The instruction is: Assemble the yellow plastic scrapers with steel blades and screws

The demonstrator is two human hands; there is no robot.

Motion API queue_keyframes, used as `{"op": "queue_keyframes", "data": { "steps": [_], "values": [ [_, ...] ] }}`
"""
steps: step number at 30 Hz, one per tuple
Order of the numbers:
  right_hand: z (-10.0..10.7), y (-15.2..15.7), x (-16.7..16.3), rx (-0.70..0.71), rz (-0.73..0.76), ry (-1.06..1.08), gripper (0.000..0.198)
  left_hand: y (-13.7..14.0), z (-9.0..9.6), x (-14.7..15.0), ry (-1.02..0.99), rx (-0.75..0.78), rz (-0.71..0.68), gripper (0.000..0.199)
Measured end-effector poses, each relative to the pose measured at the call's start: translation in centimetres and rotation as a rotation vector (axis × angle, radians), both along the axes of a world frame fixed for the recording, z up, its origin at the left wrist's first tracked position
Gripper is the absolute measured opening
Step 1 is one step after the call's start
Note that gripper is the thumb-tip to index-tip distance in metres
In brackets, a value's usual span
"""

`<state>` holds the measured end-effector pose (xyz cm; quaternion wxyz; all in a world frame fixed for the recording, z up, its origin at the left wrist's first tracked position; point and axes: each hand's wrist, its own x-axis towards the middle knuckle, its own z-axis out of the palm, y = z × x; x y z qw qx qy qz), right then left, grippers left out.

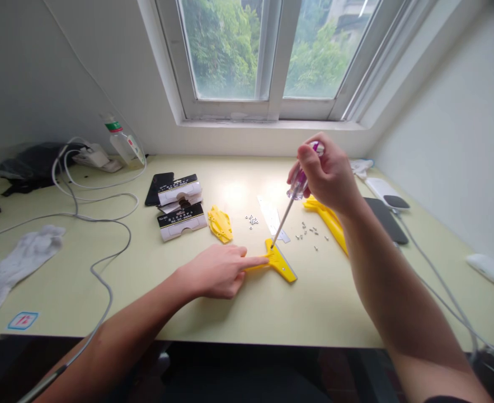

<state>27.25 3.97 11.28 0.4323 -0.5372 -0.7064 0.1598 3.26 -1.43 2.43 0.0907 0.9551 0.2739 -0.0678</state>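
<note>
A yellow scraper [283, 265] with a T-shaped head lies on the desk, a thin grey blade edge along its right side. My left hand [219, 271] is closed around its handle, the index finger stretched along the neck toward the head. Gripped in my right hand [325, 170] is a screwdriver [287, 215] with a clear and purple handle. It slants down to the left, its tip on the upper part of the scraper head. Small nuts [252, 220], several screws [313, 230] and flat metal blades [271, 215] lie just beyond.
Yellow plastic plates [220, 224] lie beside black-and-white packaging cards [182, 222] and a phone [158, 189]. Another yellow handle [331, 224] sits partly behind my right forearm. Cables [108, 221], a plastic bottle [125, 143] and white gloves [18, 260] occupy the left. A white mouse [490, 268] rests far right.
</note>
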Motion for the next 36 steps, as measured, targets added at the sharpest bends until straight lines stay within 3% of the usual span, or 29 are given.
{"op": "queue_keyframes", "data": {
  "steps": [7, 12, 14, 16, 19, 21, 26, 28, 32, 36],
  "values": [
    [0.7, -0.6, -0.1, 0.004, -0.028, -0.153, 0.048, 0.0, -0.1, -0.2, -0.013, -0.010, 0.001, 0.063],
    [1.9, -1.4, -0.2, 0.136, -0.325, -0.387, 0.047, 0.1, -0.2, -0.1, -0.009, 0.001, 0.010, 0.063],
    [2.4, -1.6, 0.2, 0.131, -0.358, -0.409, 0.047, 0.1, -0.2, 0.0, -0.009, 0.007, 0.012, 0.061],
    [3.1, -2.1, 1.0, 0.058, -0.245, -0.404, 0.044, 0.1, -0.2, 0.0, -0.010, 0.011, 0.006, 0.060],
    [4.2, -3.7, 2.4, -0.103, 0.094, -0.375, 0.045, 0.0, 0.0, -0.1, -0.025, 0.024, -0.007, 0.059],
    [4.7, -4.9, 2.9, -0.159, 0.237, -0.376, 0.051, -0.1, 0.0, -0.2, -0.045, 0.037, -0.009, 0.058],
    [6.2, -5.8, 2.0, -0.047, 0.021, -0.656, 0.042, -0.3, -0.5, 0.4, -0.154, 0.099, -0.038, 0.038],
    [7.3, -5.3, 1.6, -0.054, 0.094, -0.764, 0.043, -0.3, -1.0, 0.8, -0.203, 0.136, -0.073, 0.028],
    [9.4, -4.2, 1.6, -0.203, 0.346, -0.895, 0.040, -0.1, -1.7, 0.9, -0.224, 0.146, -0.097, 0.024],
    [9.4, -3.8, 2.0, -0.122, 0.197, -1.028, 0.042, 0.2, -1.9, 0.4, -0.219, 0.135, -0.078, 0.020]
  ]
}}
